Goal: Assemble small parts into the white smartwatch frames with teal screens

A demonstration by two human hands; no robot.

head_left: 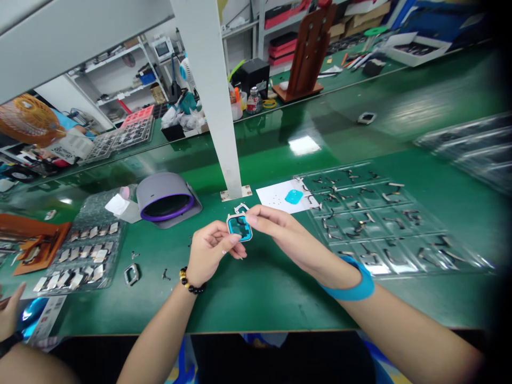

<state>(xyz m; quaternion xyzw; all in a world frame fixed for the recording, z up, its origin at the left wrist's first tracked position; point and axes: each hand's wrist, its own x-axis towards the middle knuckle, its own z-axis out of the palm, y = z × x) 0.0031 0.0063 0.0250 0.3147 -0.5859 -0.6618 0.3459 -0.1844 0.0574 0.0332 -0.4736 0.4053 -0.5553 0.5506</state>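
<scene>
A small square smartwatch case (241, 226) with a light rim and a blue, dark-patterned face is held above the green bench. My left hand (206, 250) grips its left and lower side, the thumb over the lower edge. At its upper right edge, the fingers of my right hand (286, 232) are pinched against the rim. Just behind it lies a small silvery frame (241, 208), partly hidden. Another metal watch frame (132, 274) rests left of my left hand, near a tiny dark cable part (166, 274).
Right of my hands, a clear compartment tray (400, 234) holds many small dark parts. White paper (276, 194) carries tiny dots and a blue piece (294, 197). A white post (222, 106) stands ahead, beside a grey-purple holder (166, 200). Another person's hand (10, 314) is at far left.
</scene>
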